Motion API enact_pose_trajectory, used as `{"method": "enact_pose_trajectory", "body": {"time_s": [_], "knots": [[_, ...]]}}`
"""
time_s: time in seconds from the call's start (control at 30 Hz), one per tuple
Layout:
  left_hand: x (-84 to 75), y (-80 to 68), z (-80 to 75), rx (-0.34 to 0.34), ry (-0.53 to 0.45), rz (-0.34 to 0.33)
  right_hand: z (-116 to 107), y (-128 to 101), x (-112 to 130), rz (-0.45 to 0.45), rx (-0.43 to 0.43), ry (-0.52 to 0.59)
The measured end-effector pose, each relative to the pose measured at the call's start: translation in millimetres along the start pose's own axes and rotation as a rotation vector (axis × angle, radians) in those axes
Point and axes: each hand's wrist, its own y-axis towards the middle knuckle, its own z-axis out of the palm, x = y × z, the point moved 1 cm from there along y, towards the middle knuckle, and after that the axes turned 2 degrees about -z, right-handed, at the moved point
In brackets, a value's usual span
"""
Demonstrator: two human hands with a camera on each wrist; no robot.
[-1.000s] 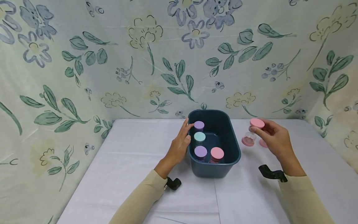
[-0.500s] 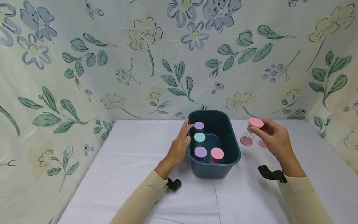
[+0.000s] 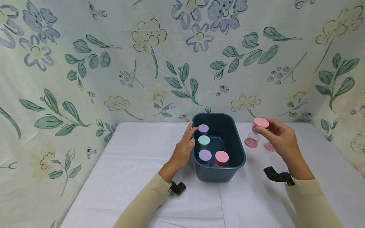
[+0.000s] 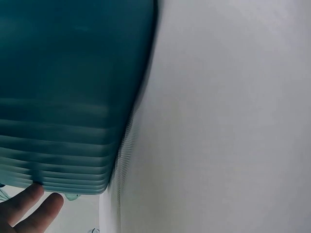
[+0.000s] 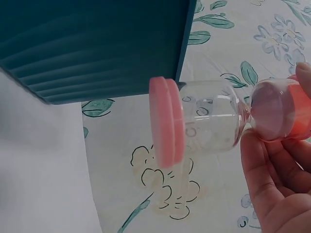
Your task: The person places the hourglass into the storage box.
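Note:
My right hand [image 3: 282,136] pinches a sand timer [image 3: 252,139] just above the table, right of a dark teal bin [image 3: 216,174]. The timer has a clear waisted body with pink ends; in the right wrist view pink shows inside the bulb nearest the fingers. My left hand [image 3: 182,147] rests on the bin's left rim with its fingers fairly straight. Inside the bin stand two purple-topped timers [image 3: 205,155], a mint-topped one [image 3: 203,140] and a pink-topped one [image 3: 221,156]. Behind the right hand a pink disc [image 3: 269,146] sits on the table, partly hidden.
A white cloth covers the table [image 3: 137,158]. Behind it hangs a floral-patterned curtain [image 3: 171,41], close to the bin's far end. Black camera mounts [image 3: 278,176] sit at both wrists.
Both hands hold nearly the same positions. A little more of the pink disc behind the right hand shows now.

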Motion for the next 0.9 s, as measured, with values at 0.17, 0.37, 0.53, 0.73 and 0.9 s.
{"method": "enact_pose_trajectory", "body": {"time_s": [0.17, 0.37, 0.53, 0.73, 0.9], "knots": [[0.6, -0.9, -0.8, -0.003, 0.001, 0.008, -3, 0, 9, -0.013, 0.023, 0.020], [0.0, -2.8, -2.0, -0.001, -0.001, 0.013, -3, -2, 20, -0.024, 0.028, 0.032], [-0.2, -3.3, -2.2, -0.001, 0.002, 0.008, -4, -1, 27, -0.054, 0.025, 0.032], [-0.1, -2.9, -2.1, 0.003, 0.004, 0.004, -4, 2, 35, -0.078, 0.027, 0.047], [0.5, -2.2, -1.5, 0.004, 0.005, 0.003, -5, 4, 42, -0.083, 0.036, 0.061]]}}
